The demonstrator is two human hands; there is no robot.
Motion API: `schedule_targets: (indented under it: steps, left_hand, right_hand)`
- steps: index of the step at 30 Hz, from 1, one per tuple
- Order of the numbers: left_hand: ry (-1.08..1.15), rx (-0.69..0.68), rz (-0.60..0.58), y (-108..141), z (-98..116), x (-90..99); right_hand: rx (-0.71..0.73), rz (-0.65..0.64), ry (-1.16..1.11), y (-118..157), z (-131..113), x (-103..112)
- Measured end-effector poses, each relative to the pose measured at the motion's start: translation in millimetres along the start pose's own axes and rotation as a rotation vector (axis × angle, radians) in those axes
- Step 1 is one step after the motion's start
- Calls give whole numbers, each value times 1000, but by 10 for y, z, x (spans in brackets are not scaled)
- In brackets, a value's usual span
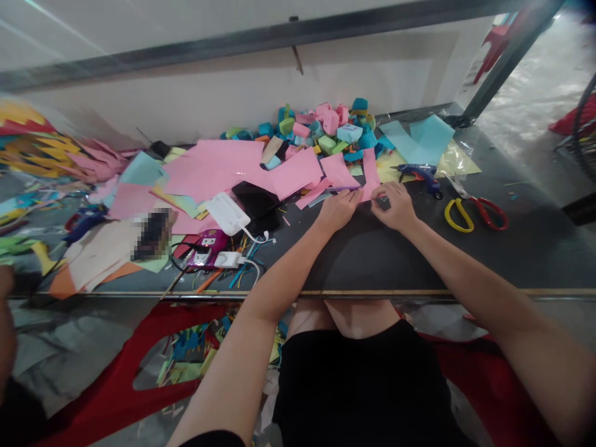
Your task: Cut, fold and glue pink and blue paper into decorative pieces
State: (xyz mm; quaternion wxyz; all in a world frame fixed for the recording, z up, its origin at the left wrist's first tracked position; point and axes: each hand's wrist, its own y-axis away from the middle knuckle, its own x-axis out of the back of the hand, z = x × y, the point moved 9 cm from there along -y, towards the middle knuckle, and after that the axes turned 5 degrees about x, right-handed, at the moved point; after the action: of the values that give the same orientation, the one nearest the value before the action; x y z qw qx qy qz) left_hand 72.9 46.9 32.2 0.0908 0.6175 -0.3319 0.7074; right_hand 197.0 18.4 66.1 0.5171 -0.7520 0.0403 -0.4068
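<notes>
A pink paper strip (370, 166) reaches up from between my two hands over the dark table. The fingers of my left hand (341, 209) are closed on its lower left edge. My right hand (397, 207) is curled, thumb and fingers pinched at the strip's lower right side. Just beyond my left hand lies another pink paper piece (339, 170) with curved edges. Right of my right hand are a blue glue gun (421, 174) and scissors (475, 206) with one yellow and one red handle. My fingertips partly hide the strip's lower end.
Small folded paper pieces (326, 127) in several colours are heaped against the wall. Large pink sheets (223, 162), a white power bank (227, 213), a purple power strip (208, 246) and another glue gun (87, 221) lie left. Part of another person's arm (6, 323) shows at far left.
</notes>
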Motion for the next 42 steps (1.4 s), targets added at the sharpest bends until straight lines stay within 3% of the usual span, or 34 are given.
schedule_targets:
  steps: [10,18,28,32,38,42]
  left_hand:
    - [61,-156,141,52,182,125]
    - [78,-217,131,72,242,90]
    - [41,-264,124,65,219,120]
    - [47,-242,133,77,129,149]
    - [108,-74,236,76,-290,246]
    - [99,-100,201,70,-259,198]
  right_hand:
    - [29,-63,-37,-12,-54,-2]
    - [52,-125,-30,-31,-108,-31]
    - [120,-109,-34,-44,-142,-51]
    - [59,-137,-34,-46,-48,-27]
    - [-33,-4,53,5,334,205]
    - [-66,61,41,25,336,219]
